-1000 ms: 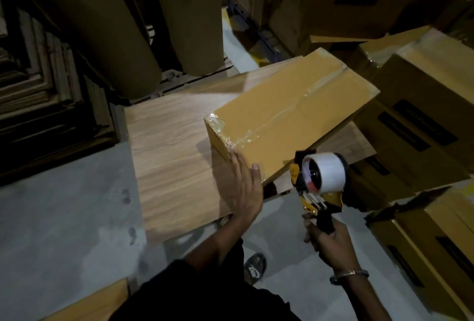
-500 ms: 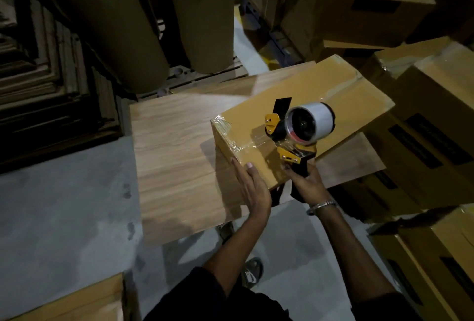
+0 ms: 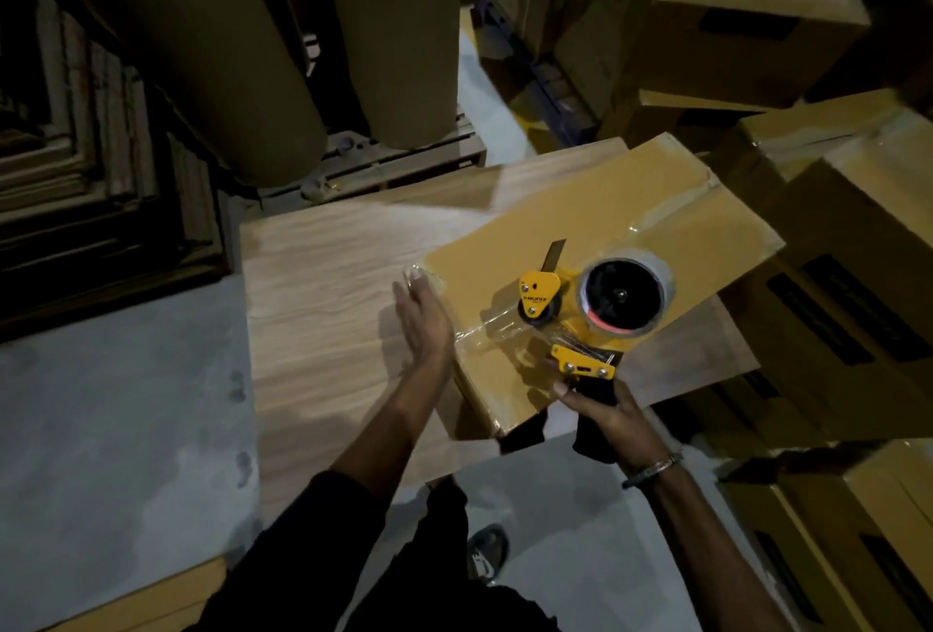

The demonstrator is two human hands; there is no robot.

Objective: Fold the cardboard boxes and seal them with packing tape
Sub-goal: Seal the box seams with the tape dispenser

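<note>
Cardboard box [image 3: 595,248] lies on wooden surface [image 3: 323,308]. Left hand [image 3: 421,323], fingers straight, presses box's near-left side. Right hand [image 3: 608,417] grips tape dispenser [image 3: 585,313] handle, roller on box's near edge. Box likely light, stiff, prone to sliding; brace its sides.
</note>
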